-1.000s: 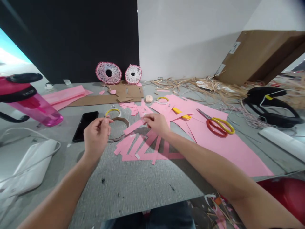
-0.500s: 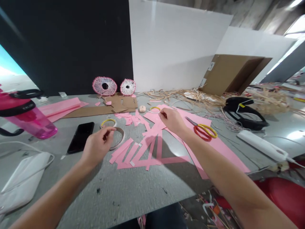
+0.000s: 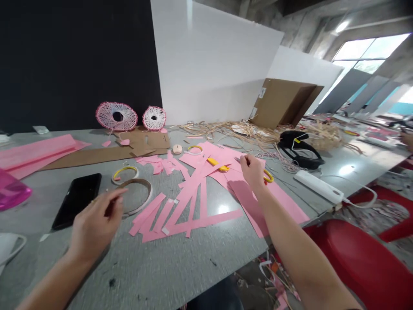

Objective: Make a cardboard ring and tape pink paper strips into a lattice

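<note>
My right hand [image 3: 252, 171] is closed over the middle of a pair of scissors [image 3: 268, 176], whose yellow handle shows beyond it and whose blade tip shows on the other side. Beneath lie large pink paper sheets [image 3: 284, 200]. A yellow utility knife [image 3: 218, 164] lies left of that hand. My left hand [image 3: 97, 224] hovers beside a large tape roll [image 3: 149, 196], its fingers loosely bent and apart, with nothing visible in them. Pink paper strips [image 3: 198, 221] fan out between my hands. A smaller tape roll [image 3: 137, 172] lies behind the large one.
A black phone [image 3: 77, 200] lies left of my left hand. Two string-wound rings [image 3: 116, 116] lean on the black board. Farther back are a tape measure [image 3: 177, 149], cardboard [image 3: 93, 156] and thin strips [image 3: 222, 128]. At right are a black case [image 3: 300, 150], a power strip [image 3: 318, 187] and a red stool [image 3: 361, 262].
The view has swung right. My right hand has moved right from the pink paper onto the scissors, uncovering the yellow knife. My left hand has drawn back from the large tape roll, its fingers loosening.
</note>
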{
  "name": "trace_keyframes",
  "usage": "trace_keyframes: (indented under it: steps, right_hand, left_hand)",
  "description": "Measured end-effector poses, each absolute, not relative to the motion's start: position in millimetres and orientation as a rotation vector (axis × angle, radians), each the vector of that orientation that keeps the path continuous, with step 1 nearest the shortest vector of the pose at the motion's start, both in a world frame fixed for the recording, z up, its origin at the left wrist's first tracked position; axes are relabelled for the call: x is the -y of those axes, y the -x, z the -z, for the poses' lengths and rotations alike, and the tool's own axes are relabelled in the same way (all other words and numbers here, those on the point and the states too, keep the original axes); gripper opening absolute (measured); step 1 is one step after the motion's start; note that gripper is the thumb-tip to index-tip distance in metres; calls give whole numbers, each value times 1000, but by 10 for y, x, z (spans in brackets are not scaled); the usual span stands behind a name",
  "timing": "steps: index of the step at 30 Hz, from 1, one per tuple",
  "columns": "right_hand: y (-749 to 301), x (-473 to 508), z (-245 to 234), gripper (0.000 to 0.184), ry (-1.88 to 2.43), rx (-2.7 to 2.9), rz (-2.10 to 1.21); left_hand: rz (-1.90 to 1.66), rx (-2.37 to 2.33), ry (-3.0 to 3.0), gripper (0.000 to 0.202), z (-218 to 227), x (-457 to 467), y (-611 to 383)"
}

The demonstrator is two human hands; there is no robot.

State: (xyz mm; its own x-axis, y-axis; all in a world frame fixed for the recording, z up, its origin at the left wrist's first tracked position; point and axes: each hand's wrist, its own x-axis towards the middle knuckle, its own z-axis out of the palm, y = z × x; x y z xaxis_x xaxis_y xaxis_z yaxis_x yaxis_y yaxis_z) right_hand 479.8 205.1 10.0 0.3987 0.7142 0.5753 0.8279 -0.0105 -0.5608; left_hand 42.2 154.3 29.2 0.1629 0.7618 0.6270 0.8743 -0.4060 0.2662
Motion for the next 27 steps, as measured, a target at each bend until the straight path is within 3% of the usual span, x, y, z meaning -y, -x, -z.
trace_keyframes:
  steps: [8, 14, 19, 23, 27]
  right_hand:
    - [-4773, -2067, -3, 32, 1750, 1459, 65]
    - [-4801, -2076, 8, 31, 1734, 1483, 59]
    - [-4736, -2057, 15, 28, 1705, 1501, 29]
    - [-4661, -2027, -14, 30, 1674, 1525, -10]
    - [-4580, -1997, -43, 29, 1665, 1544, -55]
  left_hand:
    - [1079, 1770, 2164, 15, -385, -1520, -472]
    - [1082, 1878, 2171, 36, -365, -1500, -502]
    - [1176, 1895, 2210, 14, -305, -1518, -506]
    - [1181, 1903, 2096, 18, -310, -1566, -421]
    - [932, 1913, 2147, 22, -289, -1646, -311]
